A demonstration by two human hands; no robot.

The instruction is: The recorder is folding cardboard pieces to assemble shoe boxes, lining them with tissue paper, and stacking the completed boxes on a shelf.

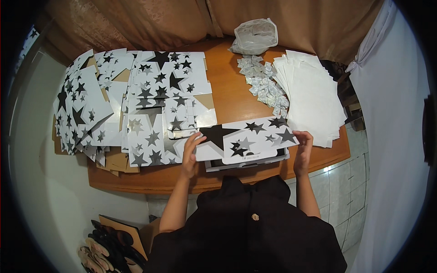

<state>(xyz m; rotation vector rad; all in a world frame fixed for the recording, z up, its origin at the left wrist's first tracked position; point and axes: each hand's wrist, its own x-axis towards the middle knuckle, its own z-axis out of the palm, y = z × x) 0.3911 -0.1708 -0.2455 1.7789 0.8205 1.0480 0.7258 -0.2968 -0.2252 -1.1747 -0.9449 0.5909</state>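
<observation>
Both ends of a star-printed box (268, 132), its small six-o'clock print (251, 158) illegible, are held by the left hand (190, 154) at nine and the right hand (303, 152) at three.

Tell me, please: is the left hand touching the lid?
Touching: the head view shows fingertips of the left hand on the left end of the lid.

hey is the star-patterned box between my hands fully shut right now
No, partly open: the lid sits raised, with a dark gap showing between it and the near wall of the box.
</observation>
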